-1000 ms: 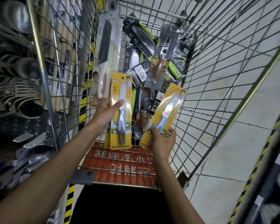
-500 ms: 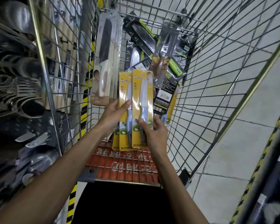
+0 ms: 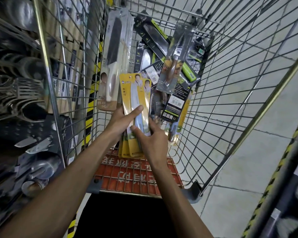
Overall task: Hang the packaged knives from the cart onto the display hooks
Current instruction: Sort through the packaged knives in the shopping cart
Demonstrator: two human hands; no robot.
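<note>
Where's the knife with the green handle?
Head view: that knife lies at the cart's far end, right side, partly under the clear pack, beyond the yellow packs.

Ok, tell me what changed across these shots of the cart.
The right hand carried its yellow pack leftward onto the yellow knife packs in the left hand; both hands now grip one stack. The other packaged knives in the cart stayed put.

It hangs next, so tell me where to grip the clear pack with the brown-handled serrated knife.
Probably pinch the clear pack by its near bottom edge, from the near side: it lies topmost on the pile, that edge lies uncovered, the blade points away.
</note>
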